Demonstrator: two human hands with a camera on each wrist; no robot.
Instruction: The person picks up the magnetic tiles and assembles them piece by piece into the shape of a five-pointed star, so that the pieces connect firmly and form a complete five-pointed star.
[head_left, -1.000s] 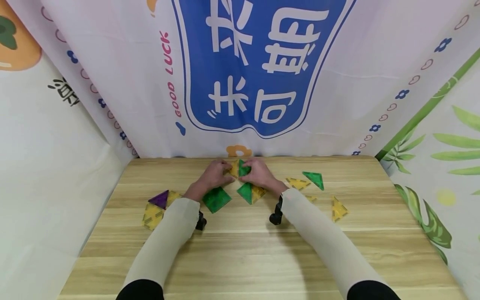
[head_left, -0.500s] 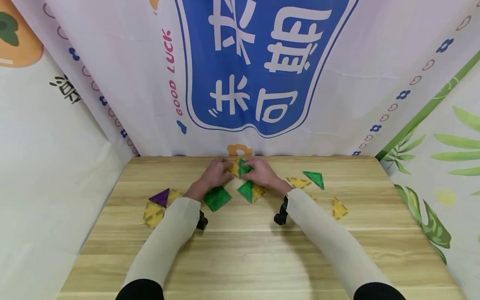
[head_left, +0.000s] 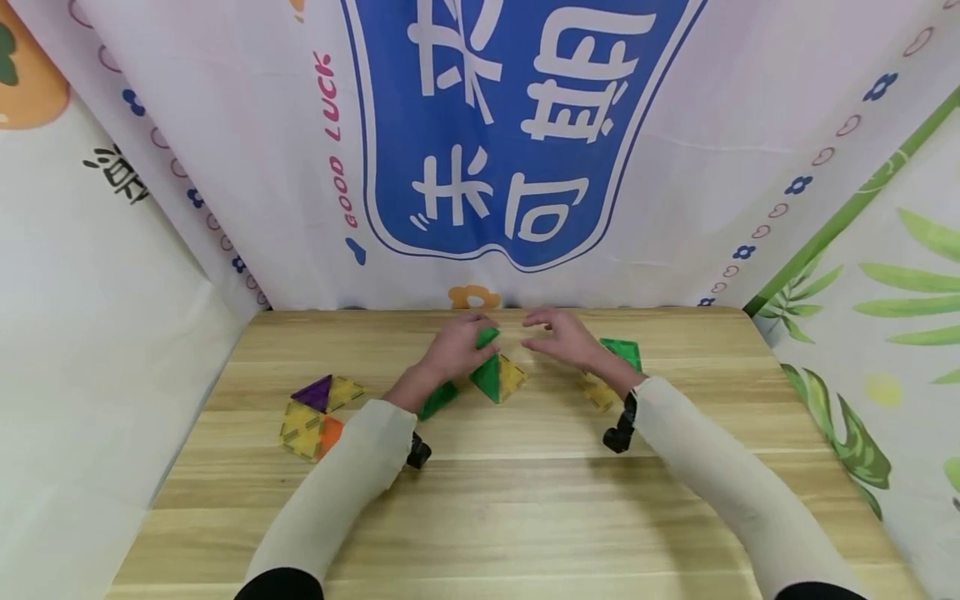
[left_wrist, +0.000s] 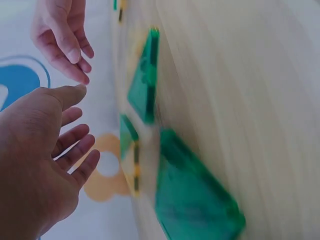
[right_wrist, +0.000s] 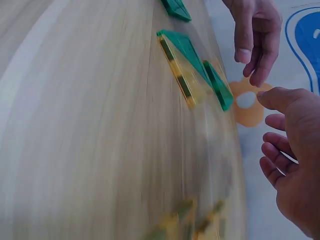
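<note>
While two pale sleeves, the left sleeve (head_left: 337,483) and the right sleeve (head_left: 735,467), reach in from about eight and four o'clock over the wooden table (head_left: 510,533), translucent tiles lie beyond. Take the middle pair as the dial's centre and the back edge as twelve. Towards nine sits a cluster: a yellow tile (head_left: 297,431), an orange tile (head_left: 330,435) partly covered, a purple triangle (head_left: 312,393) and an outer yellow triangle (head_left: 345,392). Nearer in, at eight, lies a green square (head_left: 437,402). At the centre a green triangle (head_left: 487,381) meets a yellow triangle (head_left: 512,377) edge to edge. Loose yellow tiles (head_left: 600,393) lie at three, with a side green tile (head_left: 624,354) just above three.

The left hand (head_left: 457,346) at ten and the right hand (head_left: 566,340) at two hold nothing; both have loosely bent, slightly separated fingers and thumbs free. Just past the centre, at twelve, is a far green tile (head_left: 487,337).

This looks like sorting triangles into matched pairs; the next move probably calls for an edge pinch and careful alignment.

Farthest back, the cloth (head_left: 675,208) carries "GOOD LUCK" at eleven and, at twelve, characters apparently reading 未来可期, both running upwards. No brand is legible.
</note>
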